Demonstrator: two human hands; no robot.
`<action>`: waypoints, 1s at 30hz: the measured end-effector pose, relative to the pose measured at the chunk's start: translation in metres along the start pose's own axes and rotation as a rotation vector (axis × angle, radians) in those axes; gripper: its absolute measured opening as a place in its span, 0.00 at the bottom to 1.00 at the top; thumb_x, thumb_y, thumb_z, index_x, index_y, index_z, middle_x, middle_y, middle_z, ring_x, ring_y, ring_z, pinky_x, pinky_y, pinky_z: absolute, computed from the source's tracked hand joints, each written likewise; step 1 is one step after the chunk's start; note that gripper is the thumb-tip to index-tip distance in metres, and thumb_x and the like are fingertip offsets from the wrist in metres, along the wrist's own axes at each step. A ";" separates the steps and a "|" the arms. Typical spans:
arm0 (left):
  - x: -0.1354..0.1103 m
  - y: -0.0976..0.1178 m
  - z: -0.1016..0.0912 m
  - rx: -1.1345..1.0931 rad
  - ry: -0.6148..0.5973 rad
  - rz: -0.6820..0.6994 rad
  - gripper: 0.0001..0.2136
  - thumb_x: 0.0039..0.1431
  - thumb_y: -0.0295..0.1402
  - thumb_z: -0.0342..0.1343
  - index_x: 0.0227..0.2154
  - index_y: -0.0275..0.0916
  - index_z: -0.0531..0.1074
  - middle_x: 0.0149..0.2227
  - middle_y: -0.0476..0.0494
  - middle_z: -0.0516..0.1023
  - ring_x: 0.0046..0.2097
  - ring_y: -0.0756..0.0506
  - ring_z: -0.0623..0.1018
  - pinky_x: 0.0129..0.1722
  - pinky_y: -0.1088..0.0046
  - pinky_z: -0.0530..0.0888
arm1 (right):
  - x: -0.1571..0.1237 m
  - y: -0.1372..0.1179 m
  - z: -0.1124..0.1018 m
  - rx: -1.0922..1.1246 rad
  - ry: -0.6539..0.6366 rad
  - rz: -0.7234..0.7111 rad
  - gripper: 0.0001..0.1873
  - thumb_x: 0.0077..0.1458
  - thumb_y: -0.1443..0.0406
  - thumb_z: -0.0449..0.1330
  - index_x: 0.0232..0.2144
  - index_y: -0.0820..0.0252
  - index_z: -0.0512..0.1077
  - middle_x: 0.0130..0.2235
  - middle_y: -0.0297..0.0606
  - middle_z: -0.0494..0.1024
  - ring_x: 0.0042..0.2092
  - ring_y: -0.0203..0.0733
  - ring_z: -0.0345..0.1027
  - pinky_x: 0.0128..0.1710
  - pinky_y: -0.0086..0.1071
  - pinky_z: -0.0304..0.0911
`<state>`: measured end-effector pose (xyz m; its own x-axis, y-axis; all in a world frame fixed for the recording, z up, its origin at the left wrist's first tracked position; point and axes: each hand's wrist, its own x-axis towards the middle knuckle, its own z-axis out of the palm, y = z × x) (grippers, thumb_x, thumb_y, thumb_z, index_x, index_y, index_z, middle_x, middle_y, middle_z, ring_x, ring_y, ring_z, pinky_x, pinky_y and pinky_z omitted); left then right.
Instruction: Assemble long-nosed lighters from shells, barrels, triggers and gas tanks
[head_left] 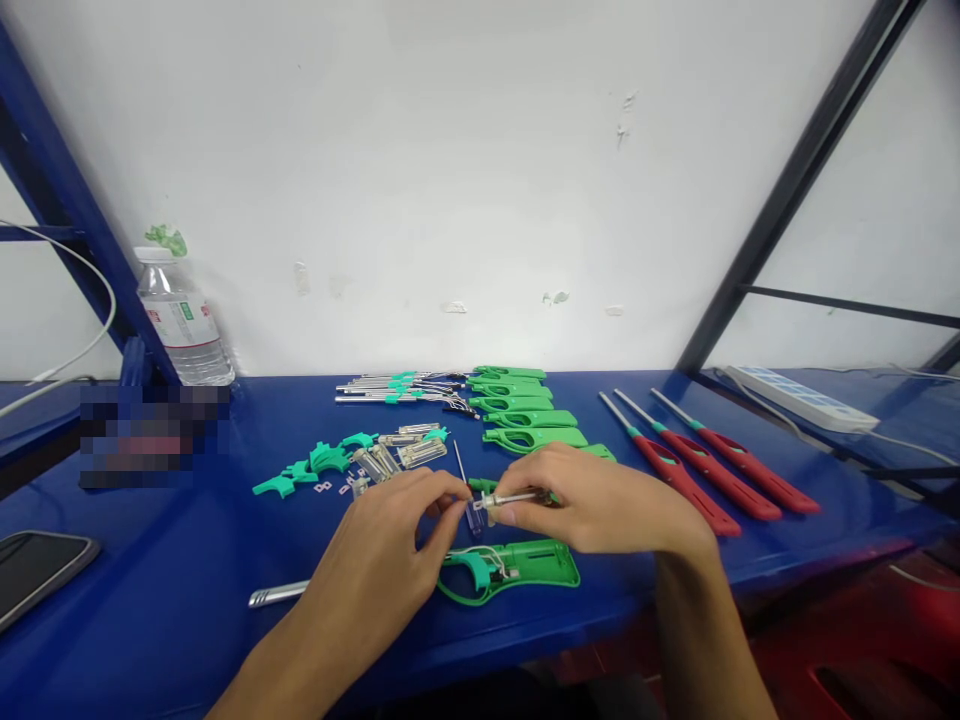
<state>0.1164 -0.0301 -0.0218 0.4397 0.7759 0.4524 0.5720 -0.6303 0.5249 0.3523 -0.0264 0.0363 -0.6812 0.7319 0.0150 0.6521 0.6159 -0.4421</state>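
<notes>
In my right hand (581,497) is a clear lighter fuel tank (517,497), pinched between thumb and fingers with its end toward the left. My left hand (390,535) is closed in a pinch at that end; whatever small piece lies between its fingertips is too small to make out. Below both hands rests an open green lighter shell half (544,565), with a teal trigger (476,572) and white wires inside. Its metal tube (277,595) sticks out left, partly hidden by my left wrist. A small screwdriver (475,518) lies behind my fingertips.
Several teal triggers (328,458), clear tanks (422,453) and tiny pale clips (345,489) lie at left. Behind are metal tubes with wires (379,397) and green shells (525,404). Red lighters (720,470), a power strip (799,398), a bottle (187,330) and a phone (41,565) flank them.
</notes>
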 end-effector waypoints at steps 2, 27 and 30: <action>0.000 0.000 0.000 -0.015 -0.012 -0.003 0.08 0.71 0.31 0.54 0.40 0.44 0.80 0.36 0.51 0.84 0.37 0.45 0.81 0.34 0.70 0.71 | 0.000 0.000 0.000 -0.001 0.001 0.003 0.20 0.73 0.57 0.56 0.28 0.59 0.71 0.27 0.29 0.71 0.29 0.34 0.61 0.31 0.34 0.48; 0.001 0.003 -0.001 -0.063 -0.067 -0.055 0.07 0.71 0.31 0.53 0.39 0.45 0.76 0.36 0.52 0.83 0.36 0.46 0.80 0.35 0.70 0.71 | -0.001 0.002 0.000 -0.017 -0.003 0.001 0.20 0.74 0.57 0.56 0.30 0.59 0.72 0.29 0.30 0.72 0.30 0.35 0.61 0.33 0.33 0.50; 0.001 0.002 -0.001 -0.062 -0.066 -0.048 0.07 0.71 0.30 0.53 0.39 0.44 0.76 0.37 0.52 0.83 0.36 0.46 0.80 0.36 0.71 0.71 | 0.000 0.002 0.001 -0.021 -0.006 0.000 0.20 0.74 0.56 0.56 0.30 0.59 0.74 0.29 0.31 0.74 0.30 0.35 0.63 0.33 0.34 0.50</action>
<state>0.1177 -0.0308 -0.0193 0.4589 0.8039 0.3785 0.5504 -0.5916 0.5892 0.3540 -0.0254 0.0347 -0.6833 0.7301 0.0100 0.6585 0.6221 -0.4235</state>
